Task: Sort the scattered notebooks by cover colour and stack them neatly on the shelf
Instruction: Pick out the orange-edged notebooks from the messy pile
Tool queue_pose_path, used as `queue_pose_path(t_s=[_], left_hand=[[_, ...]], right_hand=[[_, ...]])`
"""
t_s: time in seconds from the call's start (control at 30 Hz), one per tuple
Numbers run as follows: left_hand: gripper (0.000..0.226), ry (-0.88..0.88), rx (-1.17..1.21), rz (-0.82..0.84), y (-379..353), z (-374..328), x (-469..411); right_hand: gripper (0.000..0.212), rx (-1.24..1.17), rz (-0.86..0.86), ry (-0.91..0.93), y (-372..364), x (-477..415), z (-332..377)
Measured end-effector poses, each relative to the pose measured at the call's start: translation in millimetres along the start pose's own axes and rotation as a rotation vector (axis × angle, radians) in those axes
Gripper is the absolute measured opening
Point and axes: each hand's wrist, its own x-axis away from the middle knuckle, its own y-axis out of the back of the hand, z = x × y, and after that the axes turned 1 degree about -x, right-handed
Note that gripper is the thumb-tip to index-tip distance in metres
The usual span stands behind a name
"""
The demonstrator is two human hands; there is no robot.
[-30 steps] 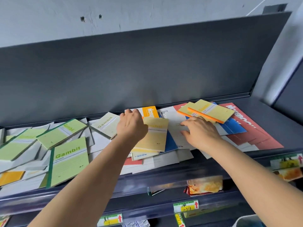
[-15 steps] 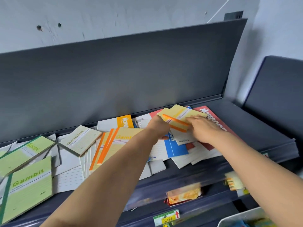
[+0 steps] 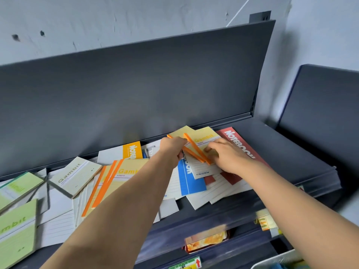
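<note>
Head | left hand [image 3: 172, 148], right hand [image 3: 227, 158] both gripping | two yellow notebooks [image 3: 204, 137]

Both bare forearms reach from near to far and converge right of centre. The left hand [image 3: 172, 147] shows its back, wrist straight, fingers curled out of sight in a grip on the left edge of the yellow notebooks [image 3: 206, 135]. Just right of it, the right hand [image 3: 227, 158] lies palm down on their cover, fingers lightly bent, thumb stretched left; whether it pinches is unclear.
</note>
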Motion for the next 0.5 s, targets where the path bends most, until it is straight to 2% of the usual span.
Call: queue_pose_path(t_s=[0.1, 0.17, 0.23, 0.3, 0.37, 0.43, 0.5], left_hand=[[0.015, -0.115, -0.167, -0.014, -12, 8, -6], [0.023, -0.182, -0.261, -0.08, -20, 11, -7], [0.038, -0.208, -0.251, -0.124, -23, 10, -5], [0.046, -0.212, -0.193, -0.097, -19, 4, -4], [0.04, -0.23, -0.164, -0.078, -6, -3, 1], [0.019, -0.266, -0.191, -0.09, 17, -8, 9], [0.015, -0.276, -0.244, -0.096, 46, -10, 18]], right_hand=[[0.038, 0.012, -0.013, 0.032, -1, 3, -5], [0.037, -0.003, -0.035, 0.054, 0, 6, -6], [0.036, -0.033, -0.068, 0.073, 2, 8, -6], [0.039, -0.101, -0.107, 0.062, 4, 9, -4], [0.052, -0.164, -0.146, 0.023, 6, 11, 4], [0.065, -0.177, -0.149, 0.021, 7, 14, 21], [0.066, -0.214, -0.112, 0.063, 7, 19, 47]])
